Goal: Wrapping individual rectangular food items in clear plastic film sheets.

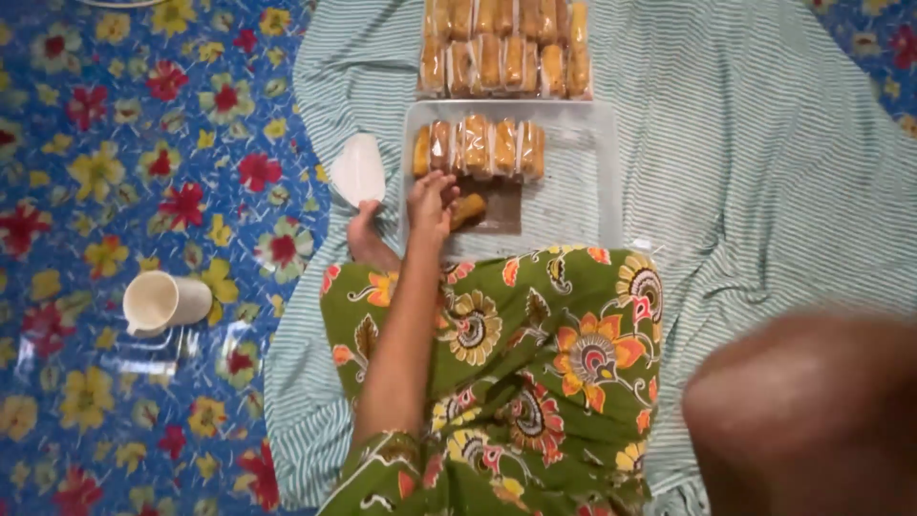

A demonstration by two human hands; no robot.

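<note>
The person sits on a striped green-and-white cloth (726, 162) spread over a flowered floor mat (124, 172), with a lap covered in green flower-print fabric (516, 334). The left hand (430, 203) reaches forward toward twelve o'clock, arm stretched across the lap, and its fingers rest on or close around a small golden-brown pastry (468, 208) lying loose near the front edge of a clear plastic tray (573, 205); whether the fingers truly pinch the pastry or only touch it cannot be told from this view. On the far part of that tray, at twelve o'clock from the hand, stands a short row of wrapped pastries (478, 148), packed side by side. Beyond it, farther toward twelve o'clock, a second tray (506, 48) is filled with two rows of the same wrapped pieces. Just at ten o'clock from the left hand lies a white pouch-like wrapper (359, 170) on the cloth, and a bare foot (368, 239) shows beside the wrist. At about eight o'clock, well apart on the mat, a cream plastic mug (164, 302) lies tipped on its side. A blurred brown shape (812, 411) fills the four o'clock corner, close to the camera; the right hand cannot be made out, so its state cannot be told.
</note>
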